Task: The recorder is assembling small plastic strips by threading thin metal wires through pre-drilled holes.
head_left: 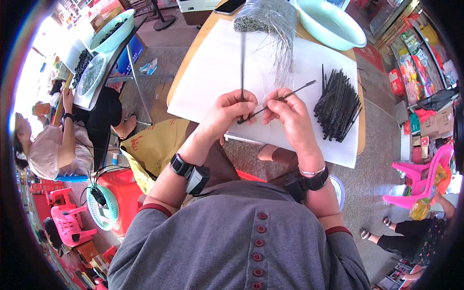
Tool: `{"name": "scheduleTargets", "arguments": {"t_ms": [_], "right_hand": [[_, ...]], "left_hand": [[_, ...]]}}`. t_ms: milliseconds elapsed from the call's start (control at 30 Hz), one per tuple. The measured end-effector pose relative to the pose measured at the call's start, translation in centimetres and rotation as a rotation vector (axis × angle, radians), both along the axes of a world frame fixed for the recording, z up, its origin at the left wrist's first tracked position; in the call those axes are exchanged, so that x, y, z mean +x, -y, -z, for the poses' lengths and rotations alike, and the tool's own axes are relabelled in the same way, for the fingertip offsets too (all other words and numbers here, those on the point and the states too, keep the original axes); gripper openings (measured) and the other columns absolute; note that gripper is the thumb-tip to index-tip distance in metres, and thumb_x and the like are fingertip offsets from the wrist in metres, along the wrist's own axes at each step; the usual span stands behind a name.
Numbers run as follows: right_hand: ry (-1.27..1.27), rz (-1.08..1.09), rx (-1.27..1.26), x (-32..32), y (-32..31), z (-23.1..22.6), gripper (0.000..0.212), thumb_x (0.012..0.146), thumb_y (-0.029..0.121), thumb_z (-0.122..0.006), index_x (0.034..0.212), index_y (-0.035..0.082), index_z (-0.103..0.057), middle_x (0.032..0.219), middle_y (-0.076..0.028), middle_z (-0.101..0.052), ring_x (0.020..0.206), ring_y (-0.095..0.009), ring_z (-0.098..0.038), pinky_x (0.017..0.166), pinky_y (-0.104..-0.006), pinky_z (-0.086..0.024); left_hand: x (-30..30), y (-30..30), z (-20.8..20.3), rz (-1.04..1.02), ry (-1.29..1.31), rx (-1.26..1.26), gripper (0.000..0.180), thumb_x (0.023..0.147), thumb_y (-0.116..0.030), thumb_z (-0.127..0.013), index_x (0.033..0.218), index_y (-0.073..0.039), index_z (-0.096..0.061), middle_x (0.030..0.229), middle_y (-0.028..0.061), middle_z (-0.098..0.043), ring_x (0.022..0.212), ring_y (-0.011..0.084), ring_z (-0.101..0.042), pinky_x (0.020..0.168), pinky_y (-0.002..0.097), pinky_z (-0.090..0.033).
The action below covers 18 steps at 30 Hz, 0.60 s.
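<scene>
Over the near edge of a white-covered table (208, 72), my left hand (231, 110) pinches a thin black stick (242, 63) that points away from me. My right hand (288, 112) is closed on a second thin black stick (305, 87), slanting up to the right. Its lower end meets the first stick by my left fingertips; whether they are joined I cannot tell. To the right of my right hand lies a pile of similar black sticks (337, 106). Beyond my hands, a bundle of thin wire-like strands (270, 21) in clear plastic spreads its loose ends toward me.
A pale green basin (331, 24) and a phone (229, 6) sit at the table's far side. A yellow bag (154, 147) stands left of my legs, near a red stool (128, 198). Another person (60, 150) sits at a table on the left. A pink chair (425, 176) is at right.
</scene>
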State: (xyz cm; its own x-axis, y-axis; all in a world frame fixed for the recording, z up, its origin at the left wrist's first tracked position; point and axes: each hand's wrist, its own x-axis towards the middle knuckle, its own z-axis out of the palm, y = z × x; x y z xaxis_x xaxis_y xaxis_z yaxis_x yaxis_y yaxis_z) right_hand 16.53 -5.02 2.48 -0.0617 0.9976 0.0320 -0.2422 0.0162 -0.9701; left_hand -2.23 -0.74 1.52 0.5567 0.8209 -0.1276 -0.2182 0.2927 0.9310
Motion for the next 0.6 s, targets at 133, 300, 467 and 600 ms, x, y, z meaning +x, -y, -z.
{"name": "scheduleTargets", "arguments": {"t_ms": [133,300,467,600], "right_hand": [[0.013,-0.016,-0.011,0.1,0.7,-0.2,0.012,0.089,0.009,-0.057,0.097,0.000,-0.055,0.079,-0.006,-0.060,0.068,-0.014,-0.062,0.066,-0.0265,-0.052],[-0.030,0.059,-0.012,0.6,1.0,0.2,0.011,0.088,0.006,-0.058,0.097,-0.001,-0.057,0.079,-0.006,-0.061,0.070,-0.015,-0.063,0.069,-0.0261,-0.053],[-0.037,0.085,0.019,0.9,1.5,0.2,0.014,0.090,0.006,-0.055,0.101,-0.002,-0.058,0.086,-0.006,-0.062,0.075,-0.014,-0.063,0.071,-0.0267,-0.053],[-0.029,0.116,0.018,0.7,1.6,-0.4,0.012,0.090,0.006,-0.053,0.099,-0.001,-0.059,0.087,-0.006,-0.062,0.074,-0.013,-0.063,0.071,-0.0260,-0.053]], "left_hand": [[0.6,0.3,-0.8,0.040,-0.144,0.075,0.010,0.088,-0.013,-0.060,0.093,-0.005,-0.063,0.076,-0.0037,-0.057,0.065,0.0053,-0.049,0.061,0.0194,-0.040],[0.8,1.1,-0.6,-0.015,-0.140,0.080,0.009,0.089,-0.012,-0.060,0.092,-0.004,-0.062,0.076,-0.0044,-0.056,0.067,0.0044,-0.049,0.062,0.0195,-0.040],[1.7,1.4,-0.9,0.007,-0.326,0.224,0.011,0.089,-0.012,-0.060,0.091,-0.001,-0.061,0.073,-0.0031,-0.056,0.066,0.0046,-0.048,0.060,0.0210,-0.040],[1.8,1.5,-0.9,0.010,-0.355,0.256,0.010,0.088,-0.011,-0.060,0.090,-0.001,-0.061,0.071,-0.0022,-0.056,0.066,0.0051,-0.048,0.059,0.0211,-0.040]]}}
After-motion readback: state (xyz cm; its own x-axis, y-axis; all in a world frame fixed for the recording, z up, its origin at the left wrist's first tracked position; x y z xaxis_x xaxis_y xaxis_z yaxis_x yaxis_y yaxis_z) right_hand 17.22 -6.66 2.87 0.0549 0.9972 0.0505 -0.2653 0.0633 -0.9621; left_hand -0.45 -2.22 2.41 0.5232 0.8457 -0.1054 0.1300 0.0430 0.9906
